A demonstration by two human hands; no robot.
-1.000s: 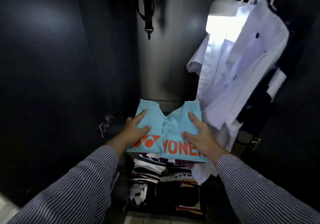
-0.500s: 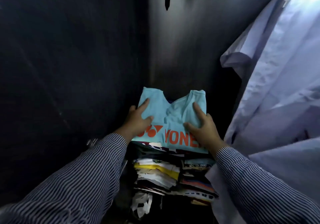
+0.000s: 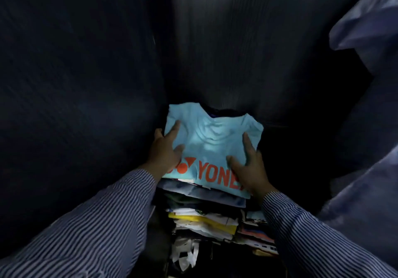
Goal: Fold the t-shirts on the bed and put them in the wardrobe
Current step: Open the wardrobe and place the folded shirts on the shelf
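A folded light-blue t-shirt (image 3: 212, 148), orange "YONE" lettering and a round logo across its near edge, lies flat on top of a tall stack of folded clothes (image 3: 204, 215) inside the dark wardrobe (image 3: 81, 83); its neckline faces the back wall, shoulders spread left and right; the fabric ripples slightly at the centre; the stack beneath shows navy, white and yellow layers, edges uneven.
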